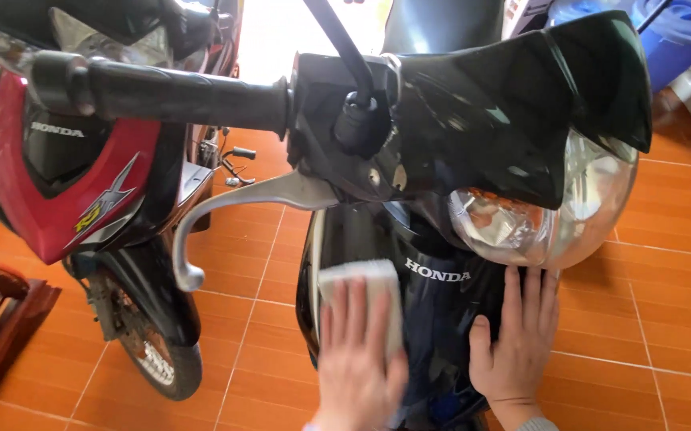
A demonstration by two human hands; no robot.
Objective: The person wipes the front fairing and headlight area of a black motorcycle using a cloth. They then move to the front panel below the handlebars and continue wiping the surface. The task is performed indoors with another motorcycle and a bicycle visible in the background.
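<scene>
Motorbike front panel (433, 311), the glossy black one under the headlamp, is where both of my hands are. My left hand (357, 359) lies flat with the fingers spread, pressing a folded white cloth (369, 281) against the panel's left side; it presses the cloth down and does not clench it. My right hand (513, 339) is open too, palm and fingers laid bare on the panel just below the headlamp, holding nothing.

Judging by how things lie, the wiping looks part done at most. The cloth sits on the upper left of the panel, and the black surface around it shines, though I cannot tell clean gloss from wet gloss. The lower panel is hidden under my hands, so I cannot say how it looks.

Just above, the round headlamp (541, 211) shows clear glass, and the black cowl (521, 104) over it reflects light with a few pale specks near the handlebar stem. The silver brake lever (234, 211) and the black grip (170, 92) reach out to the left.

Farther back stands 1 other motorbike, red and black (66, 183), on the orange tiled floor (665, 263). A blue barrel (673, 32) sits in the far right corner.
</scene>
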